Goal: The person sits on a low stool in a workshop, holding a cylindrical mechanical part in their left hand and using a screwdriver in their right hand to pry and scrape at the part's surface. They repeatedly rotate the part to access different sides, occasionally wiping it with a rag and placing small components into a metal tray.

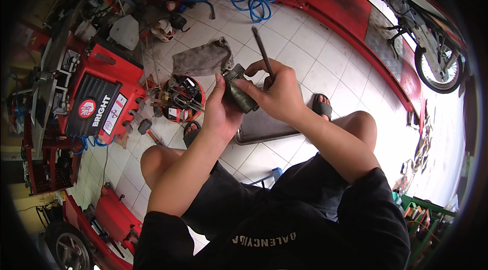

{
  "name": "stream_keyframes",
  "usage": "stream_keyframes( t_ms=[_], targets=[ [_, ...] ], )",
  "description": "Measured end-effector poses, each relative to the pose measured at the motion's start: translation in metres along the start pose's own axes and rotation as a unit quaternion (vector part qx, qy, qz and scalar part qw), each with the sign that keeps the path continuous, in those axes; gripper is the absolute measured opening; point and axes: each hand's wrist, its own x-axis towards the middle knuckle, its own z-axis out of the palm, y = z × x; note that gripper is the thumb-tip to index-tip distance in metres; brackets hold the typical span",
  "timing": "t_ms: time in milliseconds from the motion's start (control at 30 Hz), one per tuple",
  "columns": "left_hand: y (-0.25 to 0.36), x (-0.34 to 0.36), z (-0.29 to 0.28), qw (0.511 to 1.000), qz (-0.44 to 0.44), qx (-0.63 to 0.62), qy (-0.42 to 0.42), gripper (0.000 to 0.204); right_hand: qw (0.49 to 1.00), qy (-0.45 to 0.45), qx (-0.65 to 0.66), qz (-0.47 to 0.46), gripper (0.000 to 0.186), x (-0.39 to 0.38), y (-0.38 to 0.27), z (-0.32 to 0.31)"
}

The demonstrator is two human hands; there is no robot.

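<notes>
A dark, grimy greenish metal part, block-like and about palm-sized, is held up in front of me above the floor. My left hand cups it from the left and below, with the thumb up along its side. From the right, my right hand rests its thumb on the part. Between that hand's curled fingers sits a thin dark rod, pointing up and away to the far left. A shallow dark tray lies on the tiles underneath, partly covered by my hands and the part. What the rod's lower end is like is hidden.
A crumpled grey cloth lies beyond my hands. To the left are a red tub of tools, a hammer and a red machine. Blue hose coils at the far side. A red platform and motorcycle stand right.
</notes>
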Motion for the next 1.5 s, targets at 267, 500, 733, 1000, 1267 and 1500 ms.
stream_keyframes(
  t_ms=[267,500,733,1000,1267,1500],
  targets=[
    [0.003,0.002,0.008,0.999,0.030,0.009,0.044,0.041,0.999,-0.021,0.003,0.048,0.024,0.005,-0.001,0.001],
    [0.001,0.004,0.003,0.999,0.046,0.015,0.018,0.041,0.999,0.022,-0.002,-0.024,0.021,0.004,0.018,0.009],
    [0.003,0.002,0.004,0.999,0.048,0.026,0.000,0.037,0.998,-0.028,0.004,0.057,0.025,0.005,0.000,0.001],
    [0.003,0.001,0.007,0.997,0.058,0.041,-0.006,0.036,0.999,-0.033,-0.003,0.036,0.028,0.004,0.003,-0.001],
    [0.012,0.003,0.003,0.998,0.054,0.033,0.008,0.038,0.992,-0.081,0.048,0.086,0.044,0.010,0.006,-0.010],
    [0.056,0.013,0.008,0.994,0.072,-0.047,0.069,0.058,0.959,-0.062,0.260,0.093,0.032,-0.010,-0.010,-0.026]
  ],
)
